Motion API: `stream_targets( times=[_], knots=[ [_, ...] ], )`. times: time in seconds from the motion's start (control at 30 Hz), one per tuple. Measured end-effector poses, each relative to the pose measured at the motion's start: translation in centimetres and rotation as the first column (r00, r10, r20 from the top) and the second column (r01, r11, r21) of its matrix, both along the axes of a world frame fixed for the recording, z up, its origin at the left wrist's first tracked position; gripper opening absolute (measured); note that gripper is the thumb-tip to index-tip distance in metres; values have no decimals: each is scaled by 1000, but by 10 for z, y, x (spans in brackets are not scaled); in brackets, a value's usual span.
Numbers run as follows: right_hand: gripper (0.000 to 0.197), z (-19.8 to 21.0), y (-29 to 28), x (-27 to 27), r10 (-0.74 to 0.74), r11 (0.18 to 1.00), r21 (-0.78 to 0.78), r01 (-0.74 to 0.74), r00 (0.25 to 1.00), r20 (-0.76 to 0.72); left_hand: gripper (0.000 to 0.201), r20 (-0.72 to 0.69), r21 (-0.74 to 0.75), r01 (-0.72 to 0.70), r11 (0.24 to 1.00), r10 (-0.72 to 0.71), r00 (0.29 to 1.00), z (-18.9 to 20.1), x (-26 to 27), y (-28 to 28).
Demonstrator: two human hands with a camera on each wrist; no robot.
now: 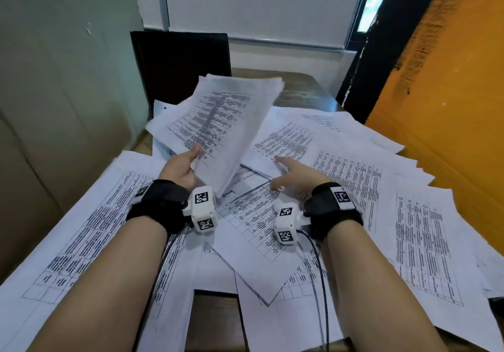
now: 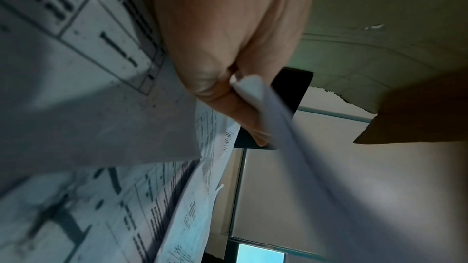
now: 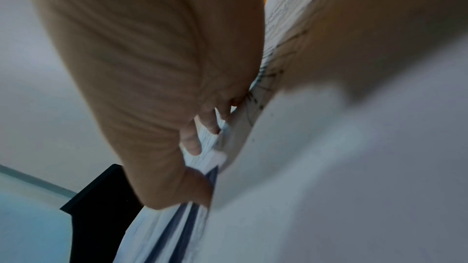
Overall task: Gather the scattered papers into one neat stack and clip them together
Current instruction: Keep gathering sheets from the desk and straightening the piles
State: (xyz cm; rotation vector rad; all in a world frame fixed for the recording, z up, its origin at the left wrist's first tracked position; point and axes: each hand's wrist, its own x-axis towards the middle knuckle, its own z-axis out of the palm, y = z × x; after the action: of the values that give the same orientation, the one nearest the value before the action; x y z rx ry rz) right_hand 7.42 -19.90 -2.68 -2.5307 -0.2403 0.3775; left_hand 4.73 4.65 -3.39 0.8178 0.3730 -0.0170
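Note:
My left hand (image 1: pixel 183 167) holds a thick sheaf of printed papers (image 1: pixel 218 125) tilted up over the table, thumb on top and fingers underneath. In the left wrist view the thumb (image 2: pixel 228 95) pinches the sheaf's edge (image 2: pixel 255 95). My right hand (image 1: pixel 293 173) lies flat with fingers stretched out on the loose sheets (image 1: pixel 286 139) just right of the sheaf. In the right wrist view its fingertips (image 3: pixel 202 127) touch the paper (image 3: pixel 329 167). Many more printed sheets (image 1: pixel 420 237) lie scattered and overlapping across the table. No clip is visible.
A brown wooden table (image 1: pixel 305 92) shows bare at the far end and in a gap (image 1: pixel 215 321) at the front edge. A black chair back (image 1: pixel 180 60) stands beyond. A wall (image 1: pixel 68 79) is close at left, an orange surface (image 1: pixel 450 92) at right.

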Motion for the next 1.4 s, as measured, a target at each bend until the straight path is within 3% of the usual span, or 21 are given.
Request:
stream_targets(
  times=[0.03, 0.1, 0.13, 0.23, 0.33, 0.4, 0.47, 0.5, 0.53, 0.6, 0.63, 0.73, 0.83, 0.97, 1.07, 1.13, 1.17, 1.23, 1.3, 1.4],
  knots=[
    [78, 1, 0, -1, -1, 1000, -19, 2, 1000, 26, 48, 19, 4, -5, 1000, 5, 1000, 4, -5, -2],
    [60, 0, -2, -2, -12, 998, -57, 18, 995, 101, 76, 58, -134, 60, 989, -53, 997, 8, -9, -3],
    [50, -1, -3, -1, -29, 998, -52, 37, 988, 149, 69, 94, -195, 77, 978, -59, 994, 8, -12, -3],
    [17, 0, -3, 0, -104, 994, 19, 103, 949, 297, 32, 77, -195, 6, 981, 9, 997, -1, -6, 1],
    [19, 2, -4, 2, -234, 969, 189, 160, 842, 485, 23, 99, -56, 48, 997, -43, 994, -1, -1, -2],
    [19, 6, -4, 2, -480, 841, 512, 175, 677, 558, 27, 67, 40, 120, 992, -123, 990, 2, -5, -5],
    [17, 16, -5, -3, -712, 582, 811, 61, 520, 472, 16, 16, 156, 163, 974, -168, 986, 5, -7, -8],
    [16, 23, -7, -7, -776, 472, 882, 1, 475, 415, 10, -1, 198, 186, 962, -190, 982, 5, -6, -9],
    [14, 28, -10, -8, -805, 406, 913, -41, 457, 378, 9, -13, 215, 227, 950, -230, 973, 9, -8, -12],
    [17, 35, -14, -7, -765, 389, 917, -89, 524, 375, 14, -41, 271, 245, 931, -243, 969, 10, -11, -19],
    [17, 36, -13, -7, -703, 442, 893, -85, 585, 404, 15, -47, 281, 246, 928, -242, 969, 10, -13, -21],
    [37, 30, -8, -5, -391, 762, 641, -86, 728, 562, 23, -60, 340, 209, 917, -201, 978, 3, -8, -14],
    [41, 23, -5, -5, -45, 934, 335, -127, 886, 462, 34, -58, 330, 185, 926, -176, 983, -4, -2, -7],
    [50, 27, -1, -11, 114, 986, 87, -139, 961, 250, 16, 64, 238, 137, 962, -156, 986, -9, 5, -5],
    [42, 37, 1, -25, 184, 976, 112, -185, 983, 24, 43, 103, 191, 98, 977, -119, 988, 7, -6, -13],
    [38, 46, -5, -31, 251, 957, 181, -228, 962, -112, 38, 78, 246, 104, 964, -126, 989, 10, -10, -16],
    [41, 48, -11, -32, 214, 960, 208, -189, 971, -105, 29, 76, 308, 96, 947, -125, 989, 8, -9, -16],
    [52, 47, -27, -23, -114, 979, 177, 104, 992, 50, 45, 69, 439, 75, 895, -117, 991, 2, -7, -15],
    [65, 38, -51, -11, -453, 889, 3, 457, 880, 141, 64, 75, 507, 58, 860, -111, 991, -1, -3, -12],
    [103, 2, -92, 16, -655, 723, -295, 624, 756, -6, 71, 128, 476, 20, 879, -92, 987, 3, -3, -13]
  ],
)
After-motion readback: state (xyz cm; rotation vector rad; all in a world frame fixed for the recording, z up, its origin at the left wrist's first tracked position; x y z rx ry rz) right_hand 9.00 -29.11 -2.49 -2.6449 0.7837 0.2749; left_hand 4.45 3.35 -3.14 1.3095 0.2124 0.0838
